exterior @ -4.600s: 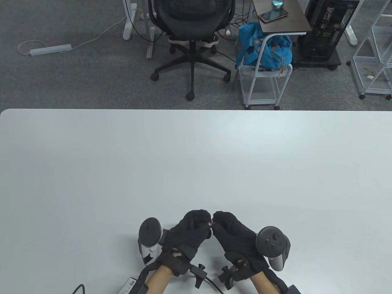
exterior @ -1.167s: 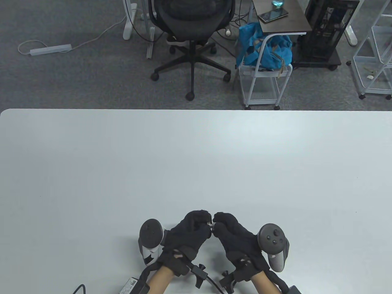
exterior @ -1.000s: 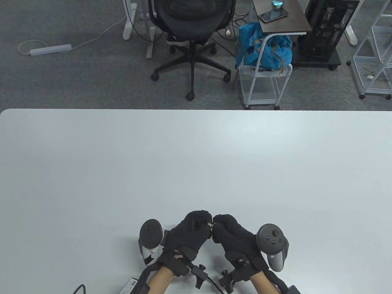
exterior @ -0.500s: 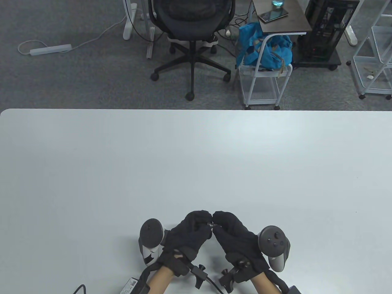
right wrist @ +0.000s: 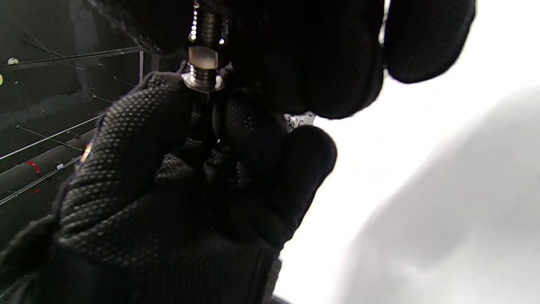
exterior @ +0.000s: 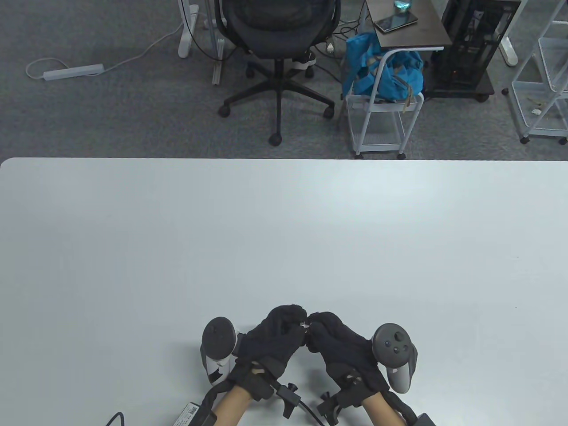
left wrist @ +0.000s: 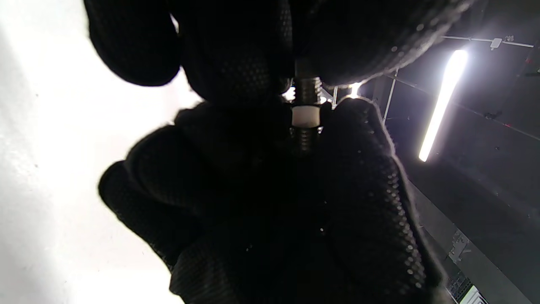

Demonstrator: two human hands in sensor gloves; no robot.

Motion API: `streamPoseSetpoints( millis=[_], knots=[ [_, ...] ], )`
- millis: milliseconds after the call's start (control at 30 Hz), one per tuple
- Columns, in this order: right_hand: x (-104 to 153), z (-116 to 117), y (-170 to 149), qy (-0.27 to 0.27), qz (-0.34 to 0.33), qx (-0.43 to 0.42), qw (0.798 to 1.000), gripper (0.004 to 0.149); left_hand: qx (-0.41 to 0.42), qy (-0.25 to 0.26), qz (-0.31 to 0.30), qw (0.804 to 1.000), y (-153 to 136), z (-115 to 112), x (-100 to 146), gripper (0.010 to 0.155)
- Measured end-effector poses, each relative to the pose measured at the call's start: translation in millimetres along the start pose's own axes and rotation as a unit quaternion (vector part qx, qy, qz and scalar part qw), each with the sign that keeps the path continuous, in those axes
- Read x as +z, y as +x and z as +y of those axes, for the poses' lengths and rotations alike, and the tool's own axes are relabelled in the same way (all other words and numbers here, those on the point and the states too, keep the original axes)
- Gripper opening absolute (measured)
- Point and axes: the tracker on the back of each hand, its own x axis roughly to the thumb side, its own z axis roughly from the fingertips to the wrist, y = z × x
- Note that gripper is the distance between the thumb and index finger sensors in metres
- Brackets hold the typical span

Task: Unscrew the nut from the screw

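A small metal screw [exterior: 305,326] is held between my two black-gloved hands near the table's front edge. My left hand [exterior: 296,320] pinches one end of it. My right hand [exterior: 315,327] pinches the other end, fingertips against the left hand's. In the left wrist view the threaded screw [left wrist: 306,89] carries a white nut [left wrist: 305,117], and gloved fingers [left wrist: 363,139] close around both. The right wrist view shows the thread [right wrist: 205,25], the white nut [right wrist: 202,55] and a metal flange [right wrist: 201,81] below it. Both ends of the screw are hidden in the gloves.
The pale table [exterior: 284,230] stretches far ahead and to both sides of my hands. Cables and a small box [exterior: 191,412] lie at the front edge by my left wrist. An office chair [exterior: 277,53] and a cart [exterior: 381,120] stand beyond the far edge.
My right hand has rolled slightly back and forth at the wrist, its tracker shifting with it. My left hand has stayed still. The screw stays pinched between them.
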Motion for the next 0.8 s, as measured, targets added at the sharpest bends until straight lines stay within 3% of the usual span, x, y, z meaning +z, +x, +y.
streamPoseSetpoints(
  millis=[333,467,667,800],
  knots=[
    [1,-2,7,-0.016,-0.034,0.012,0.999,0.051,-0.002,-0.003,0.007,1.0,-1,0,-1,0.048],
    [0,-2,8,0.001,-0.038,-0.001,0.999,0.05,0.011,0.003,0.014,1.0,-2,2,-1,0.048],
    [1,-1,1,0.0,-0.007,-0.006,1.0,0.066,0.006,0.0,0.012,1.0,-2,1,-1,0.048],
    [0,2,-2,0.018,0.013,-0.003,1.0,0.067,0.007,0.001,0.011,1.0,-2,1,-1,0.048]
  ],
)
